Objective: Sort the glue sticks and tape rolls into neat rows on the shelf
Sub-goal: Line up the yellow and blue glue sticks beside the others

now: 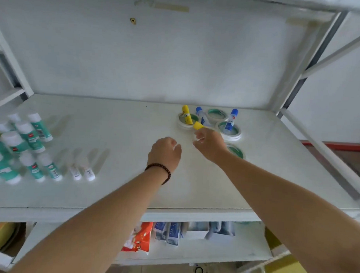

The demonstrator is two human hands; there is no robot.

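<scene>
Right hand [210,144] pinches a yellow-capped glue stick [198,125] at its fingertips, cap poking out just beyond the knuckles; body of the stick hidden by the fingers. Left hand [164,153] hovers just beside it, fingers loosely curled, holding nothing, a dark beaded bracelet [159,170] round the wrist. Just beyond the right hand: flat white tape rolls [228,131] with green cores, ring-shaped, lying on the white shelf [134,134]; one more roll [235,151] half hidden under the right wrist. A yellow glue stick [187,114] leans across the roll furthest toward the left hand, and two blue-capped glue sticks [230,119] lean among the others (one resting inside a ring). Well off past the left hand, a cluster of teal-and-white glue sticks [26,139], cylindrical, white caps, small red logo marks and barcodes, text too blurred to read. Two small white tubes [83,171] lie nearer. Shelf surface smooth, matt, painted.
</scene>
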